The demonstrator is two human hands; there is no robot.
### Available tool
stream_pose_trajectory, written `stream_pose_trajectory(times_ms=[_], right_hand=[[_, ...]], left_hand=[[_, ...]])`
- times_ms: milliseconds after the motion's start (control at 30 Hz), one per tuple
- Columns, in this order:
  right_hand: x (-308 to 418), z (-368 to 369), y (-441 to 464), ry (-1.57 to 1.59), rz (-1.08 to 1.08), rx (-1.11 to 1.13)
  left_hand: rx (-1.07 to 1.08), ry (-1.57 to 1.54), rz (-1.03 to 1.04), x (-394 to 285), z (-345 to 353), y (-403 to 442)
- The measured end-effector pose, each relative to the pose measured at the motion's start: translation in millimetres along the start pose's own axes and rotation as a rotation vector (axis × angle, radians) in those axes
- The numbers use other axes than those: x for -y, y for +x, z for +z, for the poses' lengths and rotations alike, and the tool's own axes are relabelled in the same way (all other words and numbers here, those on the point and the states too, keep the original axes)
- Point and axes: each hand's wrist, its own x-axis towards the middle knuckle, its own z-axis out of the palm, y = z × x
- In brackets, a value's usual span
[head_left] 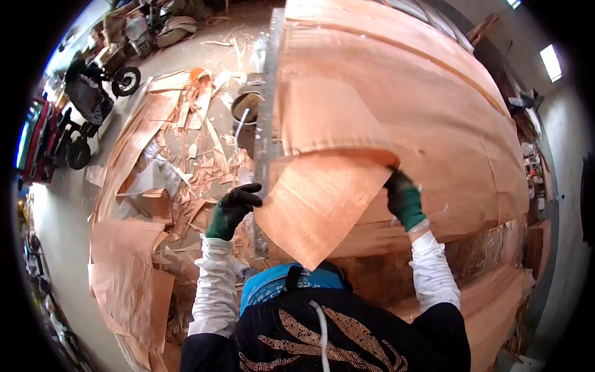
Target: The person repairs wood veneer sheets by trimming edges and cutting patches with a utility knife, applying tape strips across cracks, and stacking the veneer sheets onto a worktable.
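A thin, reddish-brown wood veneer sheet (pixel 325 204) hangs curved in front of me, one corner pointing toward my body. My right hand (pixel 404 197), in a black-and-green glove, grips its right edge, where the sheet curls; the fingertips are partly hidden. At the left edge of the veneer is my left hand (pixel 232 211), gloved alike, its fingers stretched out and apart, the tips close to or touching the edge. Beyond the held sheet, a blurred veneer piece (pixel 331 115) lies over a large veneer stack (pixel 446 142).
A straight metal edge (pixel 265 124) runs along the stack's left side. Left of it, veneer scraps (pixel 198 155) litter the floor beside a bucket (pixel 248 106). Larger offcuts (pixel 130 273) lie at lower left. A parked motorbike (pixel 90 93) and a red vehicle (pixel 40 139) stand farther left.
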Motion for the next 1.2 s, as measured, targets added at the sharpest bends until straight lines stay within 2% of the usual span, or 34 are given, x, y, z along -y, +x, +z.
stream_pose_trajectory(times_ms=[100, 133, 167, 233, 267, 300, 367, 400, 433, 500, 533, 567, 633, 767, 833, 867, 900, 933, 1033, 1067, 1100, 1133, 1167, 1200], right_hand=[[-42.6, 31.7, -30.7, -0.090, -0.033, 0.457], [-33.5, 19.4, -24.9, -0.135, 0.008, 0.609], [-40.9, 14.6, -24.3, -0.063, 0.058, 0.628], [-56.3, 10.1, -27.9, 0.080, 0.170, 0.665], [-64.5, 6.8, -30.6, 0.141, 0.099, 0.608], [-68.5, 3.3, -32.0, 0.210, 0.092, 0.590], [-72.3, -10.5, -30.7, 0.339, 0.078, 0.548], [-75.9, -15.3, -30.1, 0.451, 0.056, 0.490], [-77.3, -15.9, -28.2, 0.622, 0.182, 0.458], [-78.3, -16.2, -20.1, 0.955, 0.430, 0.385], [-80.5, -13.9, -12.7, 0.783, 0.353, 0.277], [-84.1, -8.6, -2.9, 0.613, 0.278, 0.172], [-92.4, 1.3, 18.7, 0.272, 0.123, -0.037], [-111.7, 14.2, 61.6, 0.021, 0.409, -0.011], [-132.9, 28.5, 75.1, -0.016, 0.573, 0.064], [-133.3, 24.3, 82.8, -0.042, 0.699, 0.203], [-138.4, 26.9, 78.7, -0.030, 0.665, 0.181], [-147.6, 29.9, 73.4, -0.019, 0.628, 0.157], [-169.9, 23.4, 56.5, 0.189, 0.583, -0.044], [-160.7, -1.2, 41.9, 0.267, 0.514, -0.055], [-181.2, -0.7, 25.6, 0.367, 0.413, -0.088], [-180.1, -11.9, 9.6, 0.725, 0.537, -0.101], [-144.5, -56.7, -7.3, 0.936, 0.651, 0.026], [-138.8, -70.2, -24.2, 1.034, 0.701, 0.042]], left_hand=[[-0.054, 0.281, 0.036, 47.5, 20.1, 17.4], [-0.107, 0.361, 0.066, 55.3, 23.7, 20.5], [-0.145, 0.421, 0.112, 64.1, 25.6, 25.0], [-0.181, 0.340, -0.027, 71.9, 23.9, 25.8], [-0.172, 0.209, 0.010, 91.1, 15.8, 28.7], [-0.214, -0.129, -0.055, 110.0, 7.2, 32.7], [-0.379, 0.175, -0.205, 76.5, 24.1, 27.2], [-0.447, 0.013, -0.295, 70.9, 24.3, 24.2], [-0.472, -0.060, -0.315, 80.0, 15.6, 14.7], [-0.585, 0.024, -0.450, 72.6, 21.9, -6.9], [-0.543, 0.071, -0.618, 53.6, 28.6, -19.2], [-0.526, -0.011, -0.738, 46.7, 37.4, -31.5], [-0.188, -0.101, -0.812, 45.5, 49.2, -59.8], [-0.050, 0.059, -1.024, 35.2, 127.0, -57.4], [-0.059, 0.160, -0.923, 33.3, 159.3, -50.2], [-0.110, 0.170, -0.851, 43.8, 169.5, -47.3], [-0.161, 0.181, -0.778, 58.5, 177.3, -47.0], [-0.321, 0.101, -0.679, 65.7, 182.9, -49.9], [-0.450, 0.259, -0.708, 79.4, 164.5, -41.9], [-0.426, 0.240, -0.542, 93.2, 142.9, -39.0], [-0.393, 0.215, -0.377, 107.1, 121.4, -36.0], [-0.269, 0.563, -0.288, 80.9, 97.9, -21.6], [-0.270, 0.622, -0.191, 58.9, 79.7, -11.3], [-0.137, 1.075, -0.222, 65.3, 37.2, 12.4]])
